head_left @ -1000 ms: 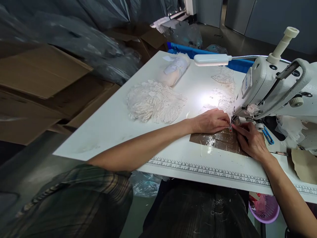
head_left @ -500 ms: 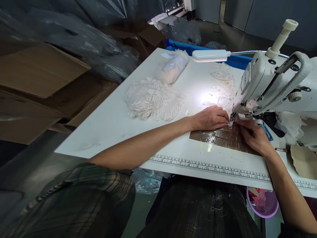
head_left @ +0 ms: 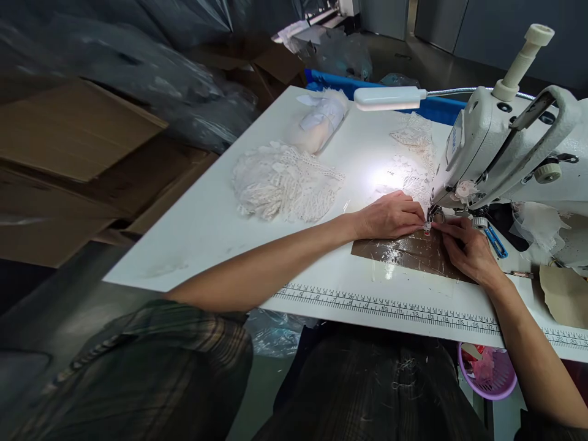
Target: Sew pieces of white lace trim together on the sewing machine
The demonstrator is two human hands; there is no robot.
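Observation:
At the sewing machine (head_left: pixel 487 147), both hands meet beside the needle and presser foot (head_left: pixel 430 214). My left hand (head_left: pixel 392 214) is closed, its curled fingertips on the white lace (head_left: pixel 411 174) at the foot's left side. From the right, my right hand (head_left: pixel 471 248) reaches in, thumb and forefinger closed at the lace edge by the foot. Only a small bit of lace shows between the fingertips; the rest lies behind my left hand. Under both hands is a shiny brown plate (head_left: pixel 399 254).
A heap of white lace (head_left: pixel 287 182) and a wrapped pale roll (head_left: pixel 319 122) lie on the white table (head_left: pixel 193 245). A lamp (head_left: pixel 390 98) hangs behind. Blue thread snips (head_left: pixel 496 242) lie right of the foot. A purple basket (head_left: pixel 498 383) stands below. Cardboard boxes (head_left: pixel 68 128) are at left.
My right hand has shifted slightly left, nearer the presser foot. My left hand stays in nearly the same place. The view has tilted a little.

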